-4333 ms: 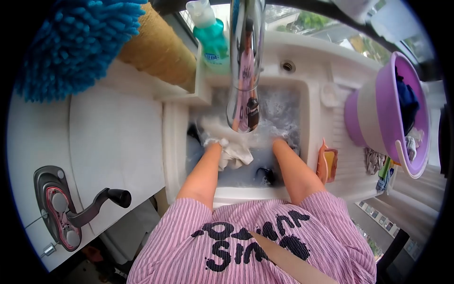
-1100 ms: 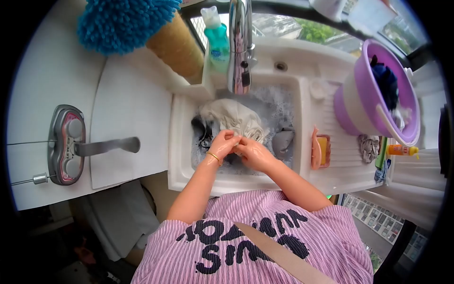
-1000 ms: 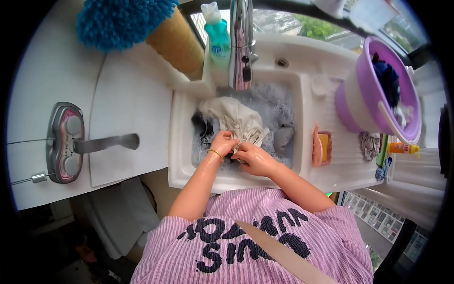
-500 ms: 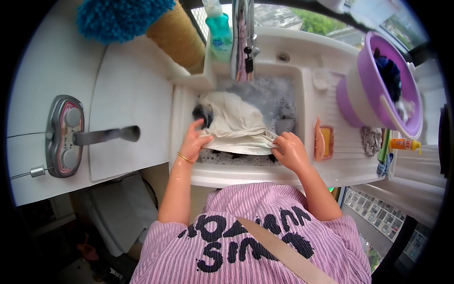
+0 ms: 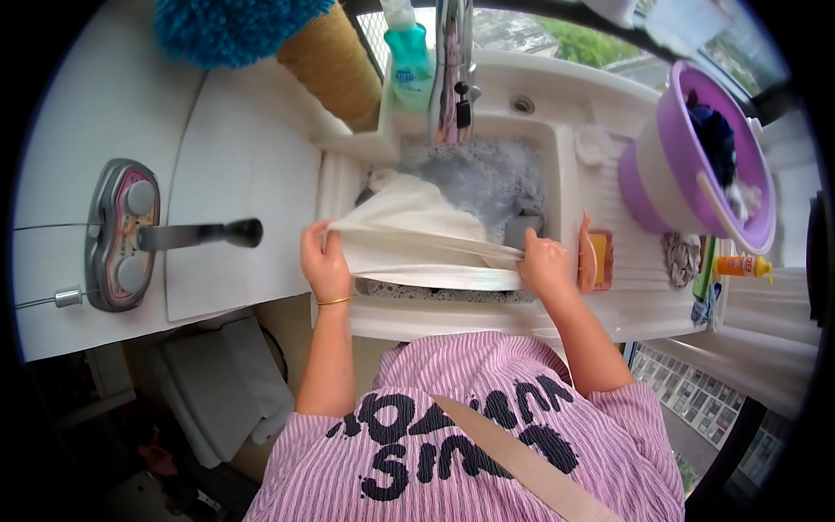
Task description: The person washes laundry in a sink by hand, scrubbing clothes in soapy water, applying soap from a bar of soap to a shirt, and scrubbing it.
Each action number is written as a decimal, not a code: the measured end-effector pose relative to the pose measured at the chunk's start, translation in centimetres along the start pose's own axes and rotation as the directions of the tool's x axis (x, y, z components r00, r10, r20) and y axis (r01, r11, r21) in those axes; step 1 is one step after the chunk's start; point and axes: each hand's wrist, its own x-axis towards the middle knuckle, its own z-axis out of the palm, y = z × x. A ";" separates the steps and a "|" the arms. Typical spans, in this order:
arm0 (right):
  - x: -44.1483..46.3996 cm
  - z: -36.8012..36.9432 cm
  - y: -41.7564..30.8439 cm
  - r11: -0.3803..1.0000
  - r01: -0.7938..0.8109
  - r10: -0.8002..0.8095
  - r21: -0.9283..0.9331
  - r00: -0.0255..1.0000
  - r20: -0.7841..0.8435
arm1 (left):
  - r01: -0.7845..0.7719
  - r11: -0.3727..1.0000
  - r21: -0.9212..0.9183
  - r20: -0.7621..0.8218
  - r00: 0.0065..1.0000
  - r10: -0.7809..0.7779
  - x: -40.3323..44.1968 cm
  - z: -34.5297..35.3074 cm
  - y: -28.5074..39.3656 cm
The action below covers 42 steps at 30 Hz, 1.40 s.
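A wet cream-white garment (image 5: 417,235) is stretched across the near half of a white sink (image 5: 435,324). Its left edge is gripped by my left hand (image 5: 325,263), which wears a thin gold bangle. At the opposite edge, my right hand (image 5: 546,263) pinches the cloth near the sink's right wall. The far part of the garment bunches down into grey, soapy water (image 5: 487,165). A grey piece of cloth (image 5: 524,224) pokes out of the suds beyond my right hand. What lies under the stretched fabric is hidden.
A chrome faucet (image 5: 452,78) hangs over the sink's far side, beside a green soap bottle (image 5: 409,65). On the right, a purple bucket (image 5: 648,174) holds dark clothes. A soap dish (image 5: 598,261) with yellow soap sits by the right rim. A scratching post (image 5: 330,70) stands back left.
My hands have moved apart, pulling the garment wider and flatter. The left hand went left to the sink's edge, the right hand slightly right. The dark patch near my left hand is no longer visible.
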 end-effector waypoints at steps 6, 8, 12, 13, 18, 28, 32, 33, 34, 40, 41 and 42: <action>2.8 -3.2 2.3 0.993 0.013 0.028 0.119 0.941 -0.337 | 0.016 0.982 0.186 0.334 0.939 -0.078 0.0 -2.4 1.2; 3.7 -3.3 3.3 0.976 0.013 0.069 0.216 0.928 -0.367 | 0.000 0.941 0.338 0.377 0.916 -0.135 -0.3 -3.1 1.3; 3.8 -6.4 4.3 0.645 -0.216 0.226 0.733 0.970 0.087 | 0.109 0.936 0.334 0.425 0.869 -0.253 -0.7 -3.8 0.9; 3.8 -6.5 5.2 0.506 -0.214 0.154 0.836 0.976 0.157 | 0.151 0.944 0.294 0.497 0.819 -0.286 -0.9 -4.0 1.3; 2.9 -9.1 6.4 0.351 -0.258 -0.103 0.900 0.945 0.311 | 0.072 0.962 0.264 0.586 0.780 -0.219 -1.1 -5.0 1.2; 1.6 -12.1 5.7 0.622 -0.275 -0.048 0.733 0.921 0.386 | 0.028 0.976 0.217 0.084 0.995 -0.047 -1.7 -4.5 2.2; 2.0 -11.0 6.7 0.651 -0.234 0.049 0.722 0.962 0.267 | -0.161 0.960 0.230 0.095 0.985 0.142 -1.7 -3.8 4.1; 1.9 -11.0 7.0 0.548 -0.268 0.031 0.792 0.953 0.301 | -0.207 0.949 0.237 0.118 0.976 0.184 -1.5 -3.8 4.3; 1.8 -11.2 7.3 0.549 -0.267 0.032 0.792 0.954 0.299 | -0.254 0.936 0.242 0.141 0.964 0.225 -1.4 -3.8 4.5; 2.2 -11.9 11.1 -0.123 -0.299 -0.264 0.946 0.929 0.259 | 0.130 0.981 -0.144 0.551 0.834 -0.030 -0.8 -6.1 4.5; 2.5 -12.3 11.2 -0.288 -0.336 -0.294 0.897 0.922 0.251 | 0.226 0.963 -0.147 0.571 0.814 -0.103 -0.7 -6.2 4.4; 2.8 -12.5 11.4 -0.442 -0.368 -0.322 0.818 0.916 0.238 | 0.226 0.963 -0.148 0.571 0.814 -0.103 -0.3 -5.9 4.2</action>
